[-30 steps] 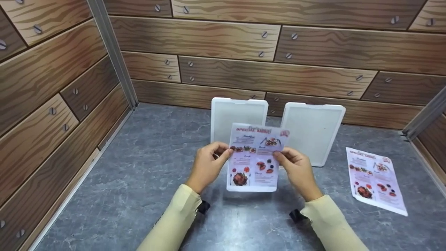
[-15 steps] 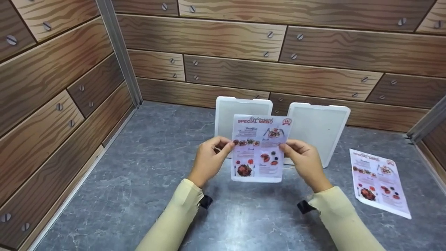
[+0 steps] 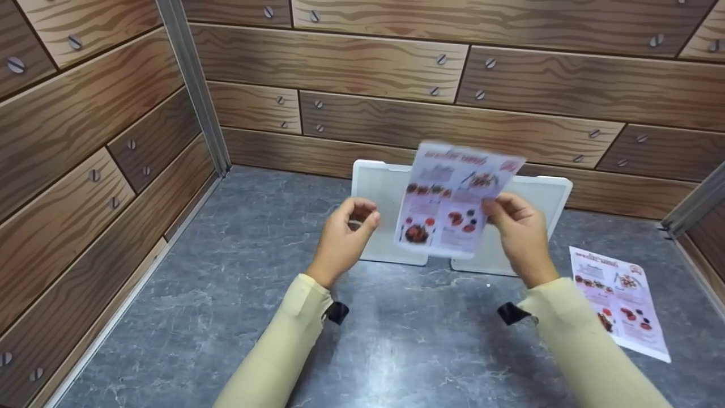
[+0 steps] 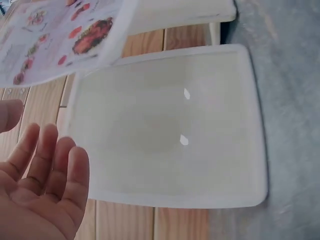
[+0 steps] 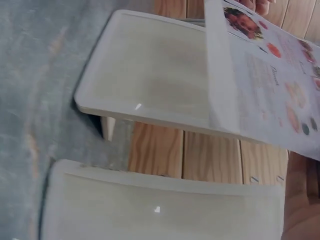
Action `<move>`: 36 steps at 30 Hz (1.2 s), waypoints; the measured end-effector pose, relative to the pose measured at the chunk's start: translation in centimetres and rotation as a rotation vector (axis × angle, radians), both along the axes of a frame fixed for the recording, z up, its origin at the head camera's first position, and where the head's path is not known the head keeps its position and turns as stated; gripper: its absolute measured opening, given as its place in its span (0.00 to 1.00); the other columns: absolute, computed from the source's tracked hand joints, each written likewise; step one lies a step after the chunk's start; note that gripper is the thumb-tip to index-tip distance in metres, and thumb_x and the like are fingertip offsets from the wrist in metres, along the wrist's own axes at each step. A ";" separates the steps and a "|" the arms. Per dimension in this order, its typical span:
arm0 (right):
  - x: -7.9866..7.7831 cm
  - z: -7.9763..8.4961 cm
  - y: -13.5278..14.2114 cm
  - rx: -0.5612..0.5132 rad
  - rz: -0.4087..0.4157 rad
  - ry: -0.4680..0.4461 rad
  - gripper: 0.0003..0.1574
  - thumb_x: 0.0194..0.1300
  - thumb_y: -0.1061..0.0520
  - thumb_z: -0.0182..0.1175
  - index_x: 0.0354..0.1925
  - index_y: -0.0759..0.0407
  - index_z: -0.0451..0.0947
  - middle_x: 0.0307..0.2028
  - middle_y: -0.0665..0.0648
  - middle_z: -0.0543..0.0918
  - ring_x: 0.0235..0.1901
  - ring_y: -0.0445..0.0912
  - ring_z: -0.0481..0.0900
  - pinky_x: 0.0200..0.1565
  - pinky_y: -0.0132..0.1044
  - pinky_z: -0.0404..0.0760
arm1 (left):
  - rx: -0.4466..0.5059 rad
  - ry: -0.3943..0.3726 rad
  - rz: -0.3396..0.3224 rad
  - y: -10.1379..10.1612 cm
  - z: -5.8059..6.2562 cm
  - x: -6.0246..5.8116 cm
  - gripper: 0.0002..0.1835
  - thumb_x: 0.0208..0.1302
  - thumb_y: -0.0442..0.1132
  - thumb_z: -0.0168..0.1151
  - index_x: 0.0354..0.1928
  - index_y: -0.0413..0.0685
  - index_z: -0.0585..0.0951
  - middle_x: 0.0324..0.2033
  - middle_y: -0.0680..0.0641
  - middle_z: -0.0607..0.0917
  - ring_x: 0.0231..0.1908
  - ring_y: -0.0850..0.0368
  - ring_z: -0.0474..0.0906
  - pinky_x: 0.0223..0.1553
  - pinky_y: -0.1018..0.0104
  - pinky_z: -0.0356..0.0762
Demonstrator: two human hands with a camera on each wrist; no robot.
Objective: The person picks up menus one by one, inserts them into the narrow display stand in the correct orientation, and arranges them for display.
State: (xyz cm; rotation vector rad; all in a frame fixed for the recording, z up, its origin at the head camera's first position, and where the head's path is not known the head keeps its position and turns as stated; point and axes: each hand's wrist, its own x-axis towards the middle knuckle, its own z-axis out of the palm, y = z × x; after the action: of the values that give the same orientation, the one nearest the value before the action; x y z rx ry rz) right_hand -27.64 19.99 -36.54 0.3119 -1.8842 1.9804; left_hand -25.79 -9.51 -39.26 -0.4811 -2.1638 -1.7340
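My right hand (image 3: 521, 238) pinches the right edge of a printed menu sheet (image 3: 447, 209), thumb in front. The sheet hangs tilted in the air and overlaps two white upright frames in the head view. To its left my left hand (image 3: 345, 238) is raised with loosely bent fingers that hold nothing; the left wrist view shows its fingers (image 4: 70, 175) apart from the sheet. The left frame (image 3: 382, 226) and the right frame (image 3: 541, 198) stand side by side, each with a clear front and a notched top. The sheet covers parts of both.
A second menu sheet (image 3: 628, 306) lies on the grey marbled tabletop (image 3: 226, 283) at the right, partly hidden by the right sleeve (image 3: 583, 334). Wood-patterned panels (image 3: 385, 68) form walls at the back and sides.
My left hand has let go of the menu sheet. My right hand has carried it up and to the right, and it now tilts. The frames and the second sheet stay in place.
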 end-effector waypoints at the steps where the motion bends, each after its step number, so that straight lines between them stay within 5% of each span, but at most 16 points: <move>1: -0.2 0.5 0.1 -0.022 -0.011 0.014 0.06 0.71 0.70 0.61 0.42 0.71 0.84 0.34 0.51 0.90 0.33 0.42 0.87 0.44 0.34 0.86 | -0.002 0.006 0.012 0.0 0.4 -0.1 0.13 0.73 0.38 0.63 0.53 0.37 0.80 0.44 0.45 0.85 0.46 0.53 0.81 0.49 0.58 0.81; 9: -2.4 5.4 0.6 -0.199 -0.054 0.120 0.04 0.70 0.68 0.64 0.42 0.69 0.84 0.35 0.58 0.86 0.35 0.47 0.84 0.43 0.36 0.86 | -0.031 0.081 0.118 0.0 3.3 -1.3 0.20 0.69 0.37 0.67 0.60 0.38 0.76 0.53 0.36 0.79 0.56 0.41 0.75 0.60 0.46 0.75; 15: -4.2 7.5 0.2 -0.321 -0.032 0.224 0.05 0.70 0.67 0.63 0.42 0.70 0.82 0.35 0.60 0.84 0.36 0.48 0.81 0.42 0.34 0.83 | -0.089 0.072 0.191 -0.6 4.4 -2.1 0.24 0.68 0.39 0.67 0.63 0.39 0.75 0.54 0.36 0.76 0.56 0.42 0.71 0.60 0.48 0.71; 22: -5.5 8.2 -0.6 -0.325 -0.027 0.232 0.08 0.71 0.64 0.62 0.45 0.69 0.82 0.39 0.62 0.85 0.38 0.49 0.83 0.42 0.35 0.84 | -0.190 -0.005 0.264 -1.4 4.6 -2.7 0.29 0.71 0.45 0.65 0.70 0.43 0.72 0.65 0.42 0.71 0.66 0.47 0.67 0.68 0.52 0.65; 36: -6.9 7.9 -1.0 -0.253 -0.050 0.188 0.07 0.74 0.63 0.60 0.45 0.66 0.82 0.40 0.60 0.85 0.39 0.48 0.82 0.45 0.36 0.82 | -0.239 -0.137 0.191 -1.0 4.6 -3.6 0.35 0.73 0.51 0.61 0.77 0.49 0.65 0.72 0.41 0.66 0.72 0.45 0.63 0.71 0.48 0.64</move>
State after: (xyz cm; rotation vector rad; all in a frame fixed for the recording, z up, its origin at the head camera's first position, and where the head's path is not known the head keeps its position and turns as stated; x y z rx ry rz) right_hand -34.54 18.98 -28.60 0.3604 -1.4942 2.0492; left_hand -29.40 -10.55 -34.67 -0.2072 -2.4396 -1.4539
